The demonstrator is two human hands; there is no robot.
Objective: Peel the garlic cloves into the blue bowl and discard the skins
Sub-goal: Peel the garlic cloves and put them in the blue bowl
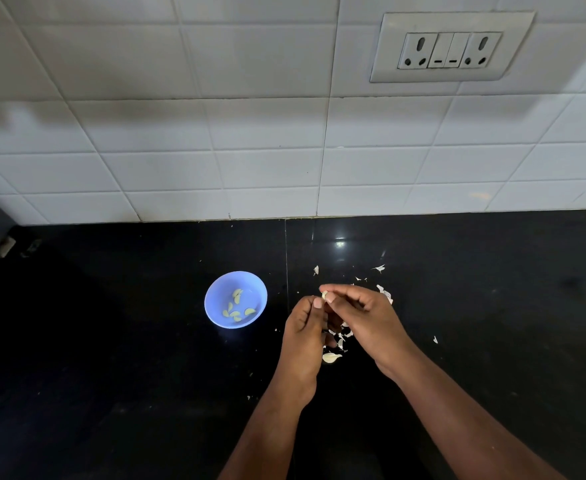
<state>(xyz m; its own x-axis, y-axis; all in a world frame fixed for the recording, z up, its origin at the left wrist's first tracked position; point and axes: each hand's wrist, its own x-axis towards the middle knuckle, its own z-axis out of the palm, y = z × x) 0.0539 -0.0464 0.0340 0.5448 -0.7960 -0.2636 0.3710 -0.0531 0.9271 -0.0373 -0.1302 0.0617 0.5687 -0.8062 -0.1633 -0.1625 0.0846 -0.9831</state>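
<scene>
I see a glossy black stone counter (111,341) under a white tiled wall (215,133) with a white socket panel (452,48). My right hand (364,320) and left hand (303,336) together pinch a small pale garlic clove (324,294). Beside them the round blue plastic bowl (215,289) holds peeled cloves (236,306); papery white skins (385,292) litter the counter.

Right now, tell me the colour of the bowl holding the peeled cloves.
Light blue bowl, clearest in the head view.

The black tabletop (128,358) carries a blue bowl (215,303) (peeled cloves inside), scattered garlic skins (385,293) to its right, and one unpeeled clove (331,357) among them.
</scene>
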